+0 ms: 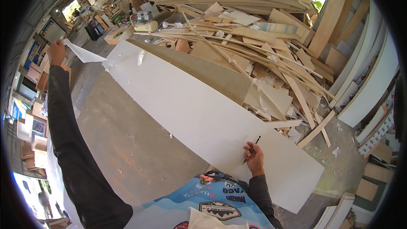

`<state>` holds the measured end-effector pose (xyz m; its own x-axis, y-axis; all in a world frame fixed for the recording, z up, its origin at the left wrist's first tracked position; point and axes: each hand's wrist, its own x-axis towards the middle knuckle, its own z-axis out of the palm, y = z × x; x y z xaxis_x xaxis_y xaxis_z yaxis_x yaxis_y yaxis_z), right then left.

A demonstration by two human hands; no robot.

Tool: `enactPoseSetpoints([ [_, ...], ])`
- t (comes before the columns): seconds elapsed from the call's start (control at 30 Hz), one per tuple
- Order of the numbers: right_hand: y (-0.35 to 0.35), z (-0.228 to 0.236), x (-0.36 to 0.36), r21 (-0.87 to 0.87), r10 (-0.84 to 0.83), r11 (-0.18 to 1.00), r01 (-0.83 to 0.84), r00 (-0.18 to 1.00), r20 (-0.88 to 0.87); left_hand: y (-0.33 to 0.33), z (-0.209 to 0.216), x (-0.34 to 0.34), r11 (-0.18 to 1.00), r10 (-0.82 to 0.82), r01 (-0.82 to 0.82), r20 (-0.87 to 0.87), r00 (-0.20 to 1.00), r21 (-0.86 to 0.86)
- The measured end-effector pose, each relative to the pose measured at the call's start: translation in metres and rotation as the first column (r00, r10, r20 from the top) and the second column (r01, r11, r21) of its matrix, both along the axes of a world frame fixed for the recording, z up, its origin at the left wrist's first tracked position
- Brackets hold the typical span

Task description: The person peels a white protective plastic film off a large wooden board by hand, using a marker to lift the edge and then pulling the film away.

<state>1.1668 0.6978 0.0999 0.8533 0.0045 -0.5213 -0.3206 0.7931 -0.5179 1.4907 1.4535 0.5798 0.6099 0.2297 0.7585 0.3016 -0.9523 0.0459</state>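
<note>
A long white board [186,101] stretches diagonally before me, from the far left to the near right. My left hand [57,52] reaches out at the far left, its fingers closed on a strip of thin white film [82,53]. The strip is pulled taut and runs down to the board's far end. Over the near part of the board, my right hand [254,158] is closed round a dark pencil [258,140], which slants across the fingers. A small shiny scrap [140,57] lies near the board's far end.
Beyond the board lies a big heap of wood offcuts [250,38], with stacked sheets behind it. An air compressor [145,24] stands at the far left of the heap. Tall panels [369,68] lean at the right. Beneath the board is a brownish surface [123,140].
</note>
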Motion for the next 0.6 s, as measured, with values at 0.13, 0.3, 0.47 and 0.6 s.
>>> enactPoseSetpoints([
  [0.13,-0.001,0.000,0.002,-0.028,0.000,1.000,0.000,1.000,0.009,-0.039,0.033,-0.024,0.966,-0.159,0.178,0.116,0.981,-0.187],
  [0.3,0.000,0.018,0.004,-0.208,0.094,0.975,-0.083,0.995,0.044,-0.141,-0.053,-0.077,0.751,-0.378,0.480,0.301,0.876,-0.454],
  [0.47,0.010,0.031,0.001,-0.259,0.153,0.957,-0.132,0.986,0.062,-0.155,-0.247,-0.191,-0.433,-0.185,0.748,0.861,0.473,-0.504],
  [0.6,0.012,0.029,-0.005,-0.359,0.203,0.915,-0.183,0.979,0.020,-0.182,-0.481,-0.307,-0.752,0.185,0.586,0.757,0.626,-0.300],
])
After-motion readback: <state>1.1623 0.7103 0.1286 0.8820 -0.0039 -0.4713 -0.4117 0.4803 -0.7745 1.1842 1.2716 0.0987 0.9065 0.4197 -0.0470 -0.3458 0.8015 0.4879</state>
